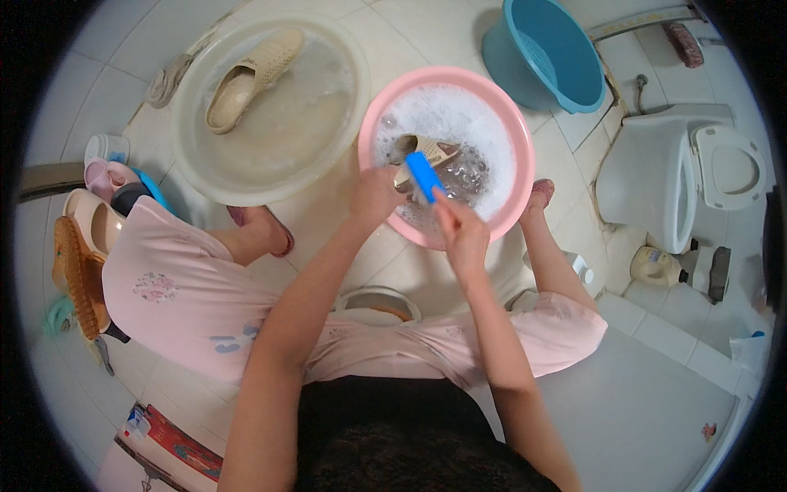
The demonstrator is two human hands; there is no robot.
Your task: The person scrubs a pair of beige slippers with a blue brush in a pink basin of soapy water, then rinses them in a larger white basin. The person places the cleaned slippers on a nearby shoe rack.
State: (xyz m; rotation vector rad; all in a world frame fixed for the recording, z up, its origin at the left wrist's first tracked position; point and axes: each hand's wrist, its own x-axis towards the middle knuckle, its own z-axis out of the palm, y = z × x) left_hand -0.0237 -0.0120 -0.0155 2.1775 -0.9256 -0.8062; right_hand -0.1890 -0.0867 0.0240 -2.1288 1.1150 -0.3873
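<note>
Soapy, foamy water fills a pink plastic basin (524,154) on the floor in front of me. Over its near left rim, my left hand (376,195) grips a beige perforated slip-on shoe (438,150) by its near end; my fingers hide part of it. The shoe bears writing and is partly in the suds. In my right hand (464,232) is a blue brush (422,171), slightly blurred, held across the front of the shoe. Its bristles cannot be made out. A matching beige shoe (255,80) lies tilted in cloudy water in a larger whitish basin (187,157) at the left.
A teal bucket (513,77) leans at the upper right, near a white toilet (645,178). Several shoes (92,224) are gathered at the left wall beside a grey cloth (167,83). Bottles (656,266) stand right of my leg. My slippered feet (264,230) flank the pink basin.
</note>
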